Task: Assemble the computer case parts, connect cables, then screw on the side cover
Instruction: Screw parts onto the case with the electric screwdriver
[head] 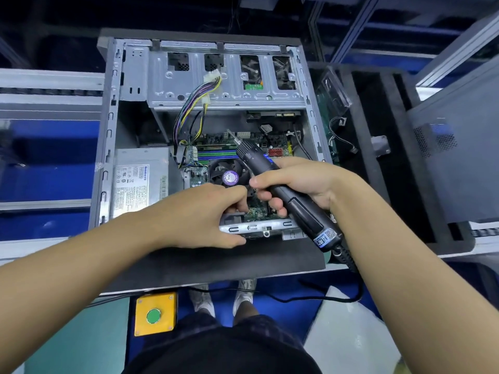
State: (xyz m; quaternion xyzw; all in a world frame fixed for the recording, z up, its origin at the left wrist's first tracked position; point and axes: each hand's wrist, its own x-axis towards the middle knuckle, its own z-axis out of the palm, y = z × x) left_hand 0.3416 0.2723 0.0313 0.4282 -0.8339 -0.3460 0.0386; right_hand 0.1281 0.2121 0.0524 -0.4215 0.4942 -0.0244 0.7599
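Note:
An open computer case (108,136) lies on its side on a dark mat, showing the motherboard (259,209), a CPU fan with a purple label (230,177), the power supply (140,179) and a bundle of coloured cables (194,103). My right hand (297,182) grips a black electric screwdriver (305,211), its bit pointing up and away over the board. My left hand (205,211) reaches into the near edge of the case with fingers curled by the board; what they pinch is hidden.
A grey side cover (459,157) lies at the right beyond a black foam tray (399,157) holding a small bracket (380,145) and cables. A yellow box with a green button (155,314) sits below the table edge. The screwdriver cord (310,299) hangs down.

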